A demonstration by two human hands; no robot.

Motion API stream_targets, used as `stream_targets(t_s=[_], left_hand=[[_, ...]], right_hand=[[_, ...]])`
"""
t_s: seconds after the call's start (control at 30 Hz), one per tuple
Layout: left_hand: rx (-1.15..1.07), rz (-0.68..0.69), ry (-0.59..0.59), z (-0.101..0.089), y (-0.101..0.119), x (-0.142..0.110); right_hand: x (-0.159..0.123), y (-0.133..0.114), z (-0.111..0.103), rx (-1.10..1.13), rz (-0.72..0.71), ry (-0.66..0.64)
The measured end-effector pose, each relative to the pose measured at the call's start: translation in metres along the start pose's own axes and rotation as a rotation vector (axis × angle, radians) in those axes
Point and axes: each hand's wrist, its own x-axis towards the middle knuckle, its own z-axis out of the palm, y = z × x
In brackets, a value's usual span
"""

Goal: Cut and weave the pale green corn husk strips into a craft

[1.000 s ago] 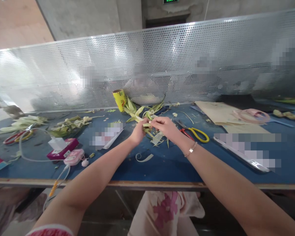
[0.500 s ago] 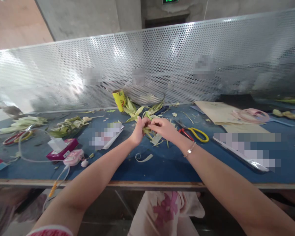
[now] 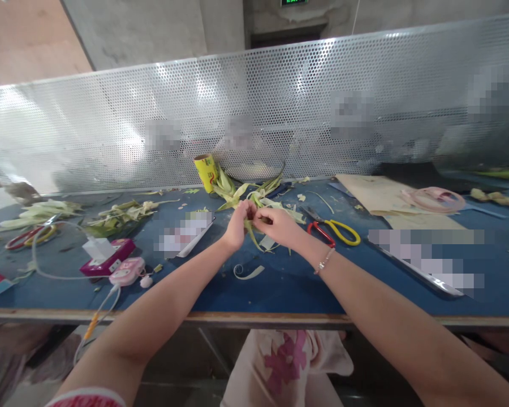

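Over the middle of the blue table, my left hand (image 3: 238,224) is closed with its fingertips pinching a corn husk strip (image 3: 253,233) that hangs below. Close against it, my right hand (image 3: 276,223) has its fingers curled on the same husk; the fingers partly hide where they grip it. Behind both hands lies a heap of green and pale corn husks (image 3: 224,186), leaning by a yellow cardboard tube (image 3: 205,172). Just right of my right hand rest scissors (image 3: 341,232) with one red and one yellow handle. A curled husk strip (image 3: 249,272) lies nearer the front edge.
On the left are more husks (image 3: 121,217), other scissors (image 3: 25,237), a magenta power strip (image 3: 109,257) and a pink charger case (image 3: 127,272) with cables. Brown paper (image 3: 371,192) and a pink tape ring (image 3: 432,199) lie to the right. A perforated metal screen (image 3: 280,107) stands behind.
My right hand has shifted slightly, its wrist a little lower and its fingers more curled. A husk strip now hangs in a loop beneath the hands.
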Motion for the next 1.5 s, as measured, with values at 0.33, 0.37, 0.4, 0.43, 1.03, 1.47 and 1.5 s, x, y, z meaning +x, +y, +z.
stream_targets(t_s=[0.33,0.37,0.4,0.43,1.03,1.47,1.5], left_hand=[[-0.075,-0.103,0.114,0.006,0.000,-0.002],[-0.101,-0.116,0.144,0.007,0.001,-0.002],[-0.128,-0.123,0.176,0.009,0.003,-0.003],[-0.155,-0.125,0.205,0.010,0.005,-0.004],[0.169,0.070,0.389,0.006,0.012,-0.006],[0.367,0.092,0.267,0.013,0.018,-0.014],[0.371,0.085,0.264,0.014,0.019,-0.014]], right_hand=[[0.002,0.000,0.011,-0.003,0.037,-0.009],[0.002,0.000,0.012,0.009,0.041,-0.012],[0.002,-0.001,0.014,0.015,0.040,-0.014],[0.002,-0.002,0.015,0.013,0.040,-0.014],[0.007,0.007,0.006,0.277,0.035,0.135],[0.005,-0.002,0.000,0.251,0.027,0.197],[0.005,-0.002,0.000,0.255,0.018,0.200]])
